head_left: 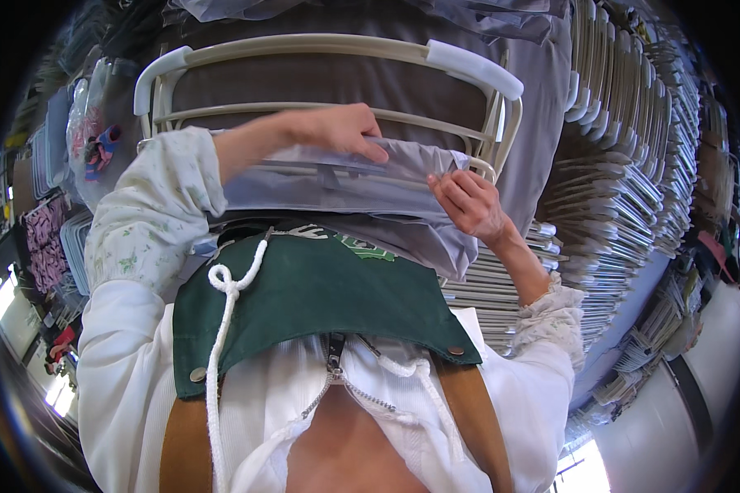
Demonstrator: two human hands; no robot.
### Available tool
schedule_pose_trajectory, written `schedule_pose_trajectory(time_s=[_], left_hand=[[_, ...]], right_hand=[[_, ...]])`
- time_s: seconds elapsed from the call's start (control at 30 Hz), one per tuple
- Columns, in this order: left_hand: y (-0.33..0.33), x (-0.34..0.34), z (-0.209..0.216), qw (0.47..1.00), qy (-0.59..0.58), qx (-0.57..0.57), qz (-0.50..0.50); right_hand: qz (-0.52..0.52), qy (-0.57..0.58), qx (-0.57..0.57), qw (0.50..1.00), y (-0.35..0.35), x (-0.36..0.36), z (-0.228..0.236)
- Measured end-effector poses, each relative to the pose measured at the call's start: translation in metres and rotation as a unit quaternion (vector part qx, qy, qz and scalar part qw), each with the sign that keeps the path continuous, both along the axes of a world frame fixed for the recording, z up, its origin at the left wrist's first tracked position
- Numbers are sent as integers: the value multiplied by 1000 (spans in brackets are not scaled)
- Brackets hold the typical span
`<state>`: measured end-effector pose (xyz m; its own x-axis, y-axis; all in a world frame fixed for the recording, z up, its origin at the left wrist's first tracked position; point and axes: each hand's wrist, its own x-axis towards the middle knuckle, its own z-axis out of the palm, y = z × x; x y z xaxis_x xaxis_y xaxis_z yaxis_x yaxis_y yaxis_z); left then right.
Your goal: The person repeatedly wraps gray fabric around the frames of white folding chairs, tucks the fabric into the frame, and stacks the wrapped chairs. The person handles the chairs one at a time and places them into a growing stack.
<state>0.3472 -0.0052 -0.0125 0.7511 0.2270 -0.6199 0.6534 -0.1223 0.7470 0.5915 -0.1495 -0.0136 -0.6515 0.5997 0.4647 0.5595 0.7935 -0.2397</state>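
Note:
A cream metal tube frame [304, 107] with white corner sleeves [475, 67] lies in front of me. Grey fabric [329, 193] is drawn over its near bar, between the frame and my body. My right hand [473, 205] pinches the gathered edge of this fabric near the frame's right near corner. Above the fabric, left of that corner, hovers my left hand [341, 130]. Its thumb and forefinger are apart with nothing visible between them; its other fingers are partly hidden, and the forearm is slightly blurred.
Grey cloth [543, 107] covers the surface beneath the frame. Stacks of similar cream metal frames [600, 197] crowd the right side. Clear plastic bags [86, 123] and folded goods line the left. More grey fabric [501, 16] lies at the far edge.

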Motion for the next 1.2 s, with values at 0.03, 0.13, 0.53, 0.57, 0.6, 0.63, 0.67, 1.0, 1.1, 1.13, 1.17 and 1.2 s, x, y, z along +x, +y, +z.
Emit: schedule_pose_trajectory(time_s=[0.03,0.13,0.53,0.57,0.6,0.63,0.67,1.0,1.1,1.13,1.17,1.2], left_hand=[[-11,0,-1,999,-15,33,20],[-26,-6,-15,982,-98,147,62],[15,6,9,996,24,4,84],[18,6,9,997,20,15,71],[19,5,4,997,-5,40,60],[20,5,3,998,-1,32,62],[21,5,2,998,3,23,62],[-15,16,23,849,-191,487,77],[-89,52,33,908,-195,367,57],[-106,54,17,933,-150,328,7],[-101,52,14,945,-159,286,15],[-88,48,9,955,-168,243,23]], right_hand=[[7,28,-55,998,1,4,-1],[-53,119,-185,974,32,21,0],[198,213,-867,404,126,72,-91],[212,241,-867,381,129,74,-94],[223,236,-877,354,132,80,-109],[207,237,-868,384,130,76,-105],[189,238,-858,413,127,72,-101],[-259,224,-546,764,76,85,-65],[-170,267,-667,674,86,98,-62],[-147,267,-690,657,92,101,-50],[-123,268,-708,642,97,107,-44],[-116,271,-699,651,92,108,-52]])
